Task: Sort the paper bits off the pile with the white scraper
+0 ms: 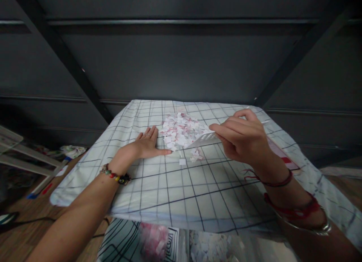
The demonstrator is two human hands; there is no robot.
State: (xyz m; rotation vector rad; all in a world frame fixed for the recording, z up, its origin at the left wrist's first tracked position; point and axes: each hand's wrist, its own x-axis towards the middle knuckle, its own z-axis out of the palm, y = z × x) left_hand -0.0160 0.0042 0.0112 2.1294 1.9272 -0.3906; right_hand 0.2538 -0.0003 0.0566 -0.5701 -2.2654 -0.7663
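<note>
A thin white piece (201,139) is pinched in the right grip (243,137); the left grip (144,145) is spread flat beside paper scraps (179,128). The piece is judged light, best edge-held.

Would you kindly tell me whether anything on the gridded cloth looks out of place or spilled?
Only slightly: a few loose scraps lie on the gridded cloth, on the near side of the paper pile. They look like strays because most of the pieces are heaped together.

Wht frame (25,166) & blk cable (36,219) on wood flr (25,236), L side.
</note>
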